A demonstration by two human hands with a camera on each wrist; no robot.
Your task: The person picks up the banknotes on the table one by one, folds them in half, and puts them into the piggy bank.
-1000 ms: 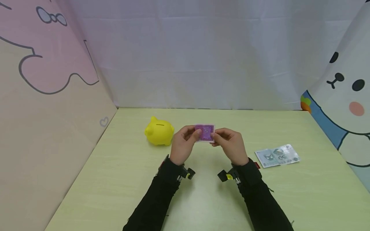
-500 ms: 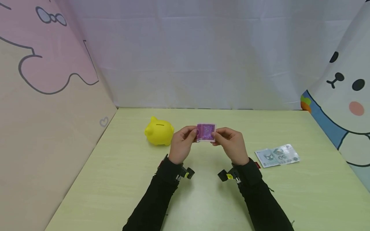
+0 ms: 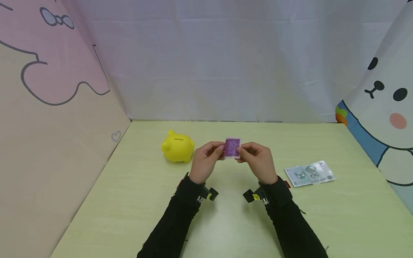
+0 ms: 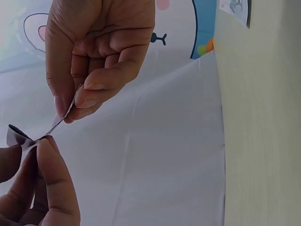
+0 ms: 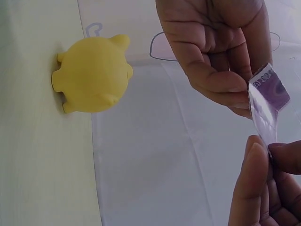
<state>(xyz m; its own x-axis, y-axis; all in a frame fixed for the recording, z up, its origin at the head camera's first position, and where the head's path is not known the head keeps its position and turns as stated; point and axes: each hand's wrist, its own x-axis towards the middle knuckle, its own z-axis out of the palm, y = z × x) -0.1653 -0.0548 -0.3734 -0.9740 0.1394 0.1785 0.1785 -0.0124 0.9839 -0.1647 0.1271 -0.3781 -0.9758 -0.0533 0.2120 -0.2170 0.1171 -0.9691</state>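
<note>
My left hand (image 3: 204, 161) and right hand (image 3: 259, 163) hold a small purple banknote (image 3: 232, 147) up between them, above the table. Each hand pinches one end between thumb and fingers. A "5" shows on its face. In the right wrist view, the banknote (image 5: 265, 110) is bent at the left-hand end, where a flap angles away. The left wrist view catches the banknote (image 4: 61, 120) nearly edge-on, its bent end by the left thumb. Left of the left hand stands a yellow piggy bank (image 3: 177, 147), upright, with a slot on top.
A pale blue-green banknote (image 3: 309, 174) marked 50 lies flat on the table (image 3: 232, 229), right of the right hand. White cloth (image 3: 226, 64) hangs behind the table. Printed cartoon sheets (image 3: 80, 143) flank it on both sides.
My left hand shifted slightly left, then back right. The visible face of the purple banknote has become narrower at its left end. The right hand has barely moved; piggy bank and other banknote stay put.
</note>
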